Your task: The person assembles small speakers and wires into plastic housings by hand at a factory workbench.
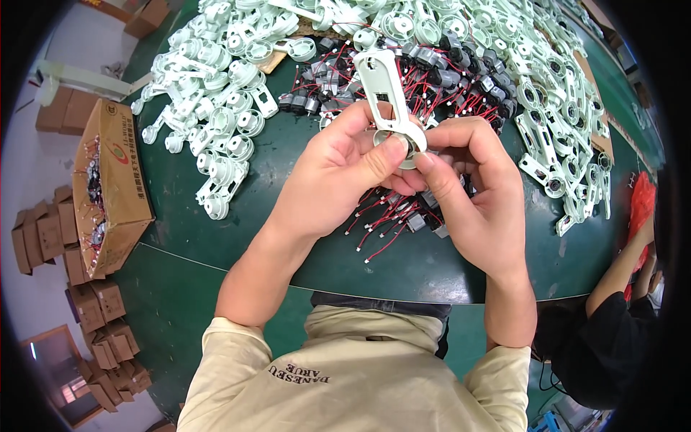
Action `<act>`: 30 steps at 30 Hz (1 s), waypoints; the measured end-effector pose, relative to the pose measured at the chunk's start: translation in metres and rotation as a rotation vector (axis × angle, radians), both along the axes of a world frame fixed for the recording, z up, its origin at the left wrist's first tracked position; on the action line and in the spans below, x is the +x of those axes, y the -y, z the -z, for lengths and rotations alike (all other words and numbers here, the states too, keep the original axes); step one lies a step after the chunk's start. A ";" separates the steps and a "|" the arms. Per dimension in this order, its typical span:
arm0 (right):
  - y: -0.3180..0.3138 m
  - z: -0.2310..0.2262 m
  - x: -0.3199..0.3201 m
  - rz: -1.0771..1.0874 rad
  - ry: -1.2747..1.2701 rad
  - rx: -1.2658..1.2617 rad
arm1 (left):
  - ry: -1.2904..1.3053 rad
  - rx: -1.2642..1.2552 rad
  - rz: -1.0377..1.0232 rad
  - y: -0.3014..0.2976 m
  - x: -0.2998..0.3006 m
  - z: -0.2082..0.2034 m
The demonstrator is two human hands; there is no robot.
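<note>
You're seating a small motor into the white plastic bracket (383, 90): left hand (338, 176) pinches its ring end, right hand (471, 191) fingertips closed there too; next, press squarely

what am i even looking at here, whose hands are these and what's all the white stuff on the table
There is no machine here: this is one picture from a wide fisheye camera worn on a person's head, looking down at their own two bare hands. That is why the straight table edge looks bent.

The left hand and right hand together hold one white plastic bracket, a flat arm with a round ring at its lower end, where the thumbs press.

The dark green table carries heaps of the same white plastic parts on the left, back and right, and in the middle a pile of small dark motors with red wires. An open cardboard box sits at the left edge. At the lower right is another person's arm.
</note>
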State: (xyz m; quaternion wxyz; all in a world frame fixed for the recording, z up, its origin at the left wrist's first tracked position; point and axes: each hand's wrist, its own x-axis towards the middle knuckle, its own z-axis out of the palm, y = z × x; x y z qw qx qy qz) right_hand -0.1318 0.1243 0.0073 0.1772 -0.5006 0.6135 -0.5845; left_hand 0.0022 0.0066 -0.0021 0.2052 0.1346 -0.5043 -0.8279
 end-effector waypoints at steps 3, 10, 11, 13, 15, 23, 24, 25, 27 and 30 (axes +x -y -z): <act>-0.001 0.000 0.001 0.035 0.104 0.009 | -0.007 0.054 0.012 -0.003 -0.002 -0.001; 0.003 -0.004 0.003 0.034 0.516 0.033 | 0.042 -0.034 -0.087 -0.018 -0.006 -0.009; 0.001 -0.007 0.005 0.003 0.561 0.059 | 0.032 -0.065 -0.111 -0.021 -0.006 -0.008; 0.002 -0.006 0.009 0.008 0.567 0.036 | 0.019 -0.108 -0.146 -0.025 -0.006 -0.004; 0.002 -0.006 0.010 0.001 0.595 0.021 | -0.008 -0.152 -0.164 -0.027 -0.007 -0.002; 0.004 -0.001 0.013 0.065 0.668 0.023 | 0.053 -0.574 -0.291 -0.030 -0.006 0.014; 0.004 0.000 0.012 0.066 0.621 0.041 | 0.056 -0.521 -0.285 -0.029 -0.008 0.012; 0.003 -0.005 0.011 0.053 0.661 0.061 | 0.059 -0.467 -0.280 -0.027 -0.010 0.007; 0.001 -0.012 0.009 0.009 0.690 0.031 | 0.031 -0.298 -0.237 -0.020 -0.007 0.000; -0.002 -0.013 0.008 -0.048 0.644 0.028 | -0.013 -0.240 -0.237 -0.012 -0.003 0.003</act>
